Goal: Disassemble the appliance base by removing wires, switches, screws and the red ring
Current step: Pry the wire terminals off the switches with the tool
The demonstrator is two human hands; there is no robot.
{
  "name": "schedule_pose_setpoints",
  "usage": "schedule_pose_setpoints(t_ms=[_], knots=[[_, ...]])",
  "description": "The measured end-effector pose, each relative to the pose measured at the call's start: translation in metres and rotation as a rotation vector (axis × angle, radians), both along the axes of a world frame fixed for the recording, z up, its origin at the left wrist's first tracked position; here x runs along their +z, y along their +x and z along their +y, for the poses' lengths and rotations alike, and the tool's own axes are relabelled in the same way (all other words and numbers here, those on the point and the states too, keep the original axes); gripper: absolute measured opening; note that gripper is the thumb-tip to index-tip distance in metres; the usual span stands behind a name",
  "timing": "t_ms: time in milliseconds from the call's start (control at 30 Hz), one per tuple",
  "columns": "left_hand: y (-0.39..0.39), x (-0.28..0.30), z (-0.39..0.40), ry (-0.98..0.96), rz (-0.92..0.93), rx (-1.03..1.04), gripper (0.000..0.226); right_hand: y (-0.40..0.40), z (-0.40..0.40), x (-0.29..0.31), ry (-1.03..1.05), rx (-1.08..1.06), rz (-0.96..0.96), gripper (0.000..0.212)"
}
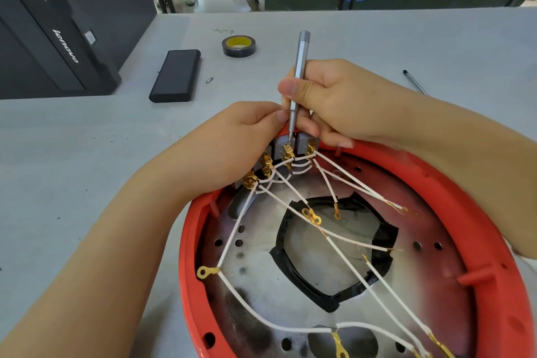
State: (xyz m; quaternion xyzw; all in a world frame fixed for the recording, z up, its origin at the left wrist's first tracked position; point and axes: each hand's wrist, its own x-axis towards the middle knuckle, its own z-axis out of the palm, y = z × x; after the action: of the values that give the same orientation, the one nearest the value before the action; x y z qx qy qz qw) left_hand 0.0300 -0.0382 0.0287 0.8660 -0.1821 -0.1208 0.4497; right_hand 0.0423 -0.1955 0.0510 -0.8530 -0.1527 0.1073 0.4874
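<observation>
A head-worn camera looks down at a pale grey desk point(377, 43) where a person works on a round appliance base: a dull metal plate point(255, 276) with holes and scorch marks, framed by a bright red plastic ring point(476, 229). The base lies near the bottom right of the view, its underside facing up.

At the ring's far edge sits a row of small grey switch blocks point(286, 144) with brass terminals. Thin white insulated wires point(241, 221) fan out from them across the plate, most ending in loose brass eyelets, so they seem already freed at those ends.

The right hand point(337, 96) has its grip closed around a slim silver metal screwdriver point(299, 75), held nearly upright like a pen, its tip pressed down at the middle switch's terminal. This steep hold probably lets the tip push or pry the connector. The left hand point(232, 139) pinches its fingers shut at the top of the switch row, apparently steadying it against that pressure; exactly what the fingertips hold is hidden.

Set aside farther back on the desk are a roll of black tape with a yellow core point(239, 45), a flat black rectangular case point(175, 75), a small loose bit point(209, 79), and a black computer tower point(52, 35) at left.
</observation>
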Motion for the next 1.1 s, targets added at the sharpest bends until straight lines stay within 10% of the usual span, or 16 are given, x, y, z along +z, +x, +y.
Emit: schedule_pose_setpoints(t_ms=[1100], knots=[[0.002, 0.011, 0.016, 0.148, 0.007, 0.060, 0.027, -0.037, -0.010, -0.003, 0.363, -0.210, -0.035, 0.025]])
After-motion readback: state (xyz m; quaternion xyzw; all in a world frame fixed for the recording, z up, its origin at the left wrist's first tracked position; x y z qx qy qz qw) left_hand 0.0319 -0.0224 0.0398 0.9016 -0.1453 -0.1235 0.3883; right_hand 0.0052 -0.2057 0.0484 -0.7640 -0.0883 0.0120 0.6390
